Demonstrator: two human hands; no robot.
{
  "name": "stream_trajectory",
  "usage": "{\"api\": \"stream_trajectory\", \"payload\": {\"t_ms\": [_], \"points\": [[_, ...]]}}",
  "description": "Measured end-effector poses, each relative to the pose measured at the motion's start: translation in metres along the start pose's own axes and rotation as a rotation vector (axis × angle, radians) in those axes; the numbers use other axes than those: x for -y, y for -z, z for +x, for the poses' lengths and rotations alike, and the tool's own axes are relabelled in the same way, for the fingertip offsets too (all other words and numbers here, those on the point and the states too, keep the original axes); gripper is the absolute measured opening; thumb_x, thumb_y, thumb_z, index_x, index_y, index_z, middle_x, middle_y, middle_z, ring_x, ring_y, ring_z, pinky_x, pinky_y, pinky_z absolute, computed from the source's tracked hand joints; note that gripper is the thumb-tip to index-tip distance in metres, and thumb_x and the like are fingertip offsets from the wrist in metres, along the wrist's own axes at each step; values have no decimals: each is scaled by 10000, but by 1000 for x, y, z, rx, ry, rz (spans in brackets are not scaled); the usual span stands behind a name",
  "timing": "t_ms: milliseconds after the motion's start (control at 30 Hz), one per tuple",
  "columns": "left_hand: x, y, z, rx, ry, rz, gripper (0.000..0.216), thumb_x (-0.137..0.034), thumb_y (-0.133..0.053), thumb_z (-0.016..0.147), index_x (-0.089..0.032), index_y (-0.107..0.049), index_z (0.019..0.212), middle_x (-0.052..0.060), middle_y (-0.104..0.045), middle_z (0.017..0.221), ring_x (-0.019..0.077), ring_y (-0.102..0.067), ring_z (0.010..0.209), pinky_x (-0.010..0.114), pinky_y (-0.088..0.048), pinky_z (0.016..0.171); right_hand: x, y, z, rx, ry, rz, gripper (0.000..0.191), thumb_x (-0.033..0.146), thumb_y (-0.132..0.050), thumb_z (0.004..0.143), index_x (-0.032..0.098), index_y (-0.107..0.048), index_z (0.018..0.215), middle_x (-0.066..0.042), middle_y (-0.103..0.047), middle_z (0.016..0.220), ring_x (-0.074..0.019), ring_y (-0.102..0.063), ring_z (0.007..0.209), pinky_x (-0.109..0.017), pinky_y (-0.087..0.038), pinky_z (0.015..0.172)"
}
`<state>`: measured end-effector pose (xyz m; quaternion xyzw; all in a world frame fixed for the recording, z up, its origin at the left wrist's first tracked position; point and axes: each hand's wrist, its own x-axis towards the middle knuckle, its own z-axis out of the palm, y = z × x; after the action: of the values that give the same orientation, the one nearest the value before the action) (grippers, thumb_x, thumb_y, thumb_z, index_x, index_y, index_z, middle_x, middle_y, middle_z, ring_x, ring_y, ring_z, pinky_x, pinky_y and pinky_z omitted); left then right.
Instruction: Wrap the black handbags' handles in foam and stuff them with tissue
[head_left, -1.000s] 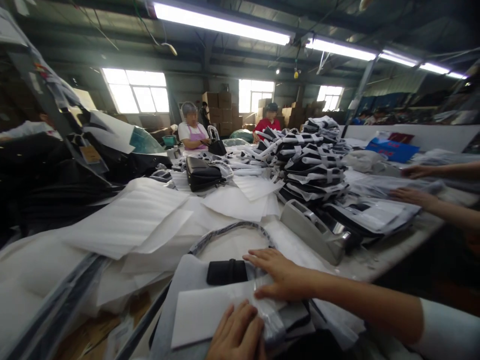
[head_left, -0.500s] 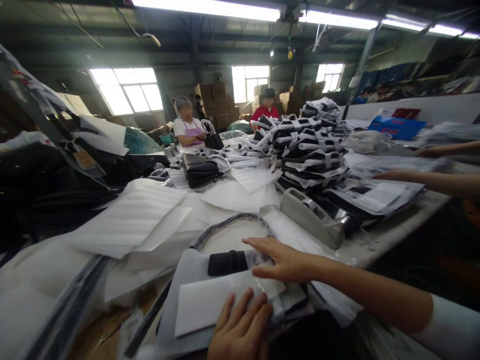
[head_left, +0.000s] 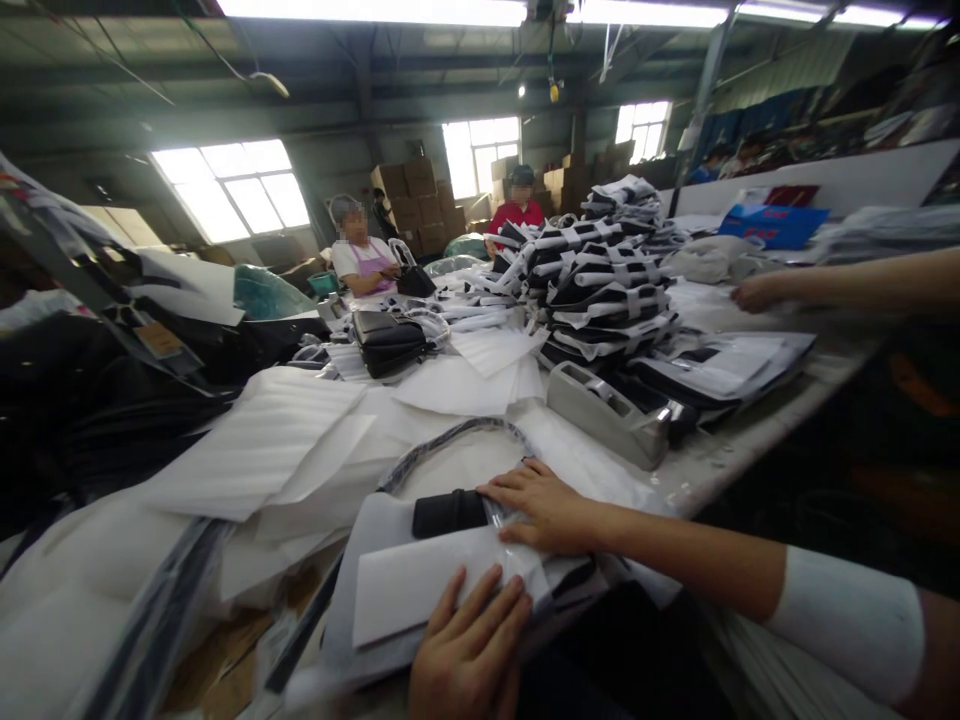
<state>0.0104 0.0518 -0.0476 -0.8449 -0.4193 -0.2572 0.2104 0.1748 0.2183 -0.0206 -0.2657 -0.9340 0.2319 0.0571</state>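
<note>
The left hand (head_left: 472, 640) and right hand (head_left: 544, 508), both open and gripping nothing, lie flat on one pale-wrapped bag (head_left: 371, 530) right in front. One flat white rectangular sheet (head_left: 397, 598) lies on it. Beyond sits one grey plastic tape holder (head_left: 606, 412).
</note>
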Motion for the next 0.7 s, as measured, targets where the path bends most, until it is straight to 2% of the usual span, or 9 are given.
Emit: {"api": "stream_trajectory", "payload": {"t_ms": [67, 167, 267, 333, 433, 533, 700], "points": [[-1, 1, -3, 5, 1, -24, 449, -71, -524, 792, -178, -671, 1202, -23, -670, 1286, 191, -603, 1237, 385, -150, 1244, 1, 3, 1, 7, -1, 11, 652, 430, -634, 873, 239, -457, 1471, -128, -526, 1461, -331, -429, 1358, -542, -137, 1168], [-3, 3, -6, 8, 32, -79, 409, -103, -541, 816, -199, -663, 1195, -27, -682, 1269, 192, -596, 1247, 379, -373, 1165, 2, 12, 3, 47, -2, 35, 633, 415, -627, 877, 215, -476, 1459, -135, -520, 1469, -337, -414, 1380, -559, -138, 1171], [-7, 5, -5, 35, 80, -108, 390, -106, -551, 829, -218, -653, 1189, -15, -709, 1223, 216, -639, 1191, 415, -521, 1043, 5, 20, 2, 106, 11, 73, 590, 444, -513, 946, 218, -433, 1485, -126, -504, 1485, -316, -414, 1393, -564, -171, 1171], [-10, 8, -4, 57, 111, -126, 391, -102, -552, 831, -222, -640, 1192, -7, -718, 1208, 230, -652, 1172, 442, -549, 1010, 9, 20, -2, 117, 15, 65, 673, 519, -510, 936, 201, -381, 1514, -159, -431, 1530, -343, -356, 1427, -597, -135, 1170], [-14, 11, -2, 84, 164, -160, 386, -105, -548, 848, -232, -622, 1204, -4, -717, 1210, 237, -641, 1189, 478, -542, 1015, 14, 13, -7, 98, 6, 6, 832, 586, -632, 841, 182, -371, 1520, -212, -348, 1564, -388, -278, 1454, -634, -50, 1165], [-14, 12, -1, 124, 196, -182, 394, -112, -538, 867, -235, -601, 1235, -7, -701, 1242, 229, -620, 1219, 494, -522, 1038, 15, 7, -10, 79, 1, -15, 812, 579, -646, 837, 202, -392, 1510, -212, -377, 1549, -373, -309, 1444, -626, -54, 1168], [-5, 14, -8, 160, 44, -56, 386, -106, -440, 954, -176, -572, 1310, 30, -635, 1348, 208, -582, 1265, 433, -526, 1036, 13, 6, -9, 74, 0, -6, 780, 570, -651, 839, 219, -421, 1495, -209, -374, 1550, -378, -321, 1441, -633, -82, 1165]]}}
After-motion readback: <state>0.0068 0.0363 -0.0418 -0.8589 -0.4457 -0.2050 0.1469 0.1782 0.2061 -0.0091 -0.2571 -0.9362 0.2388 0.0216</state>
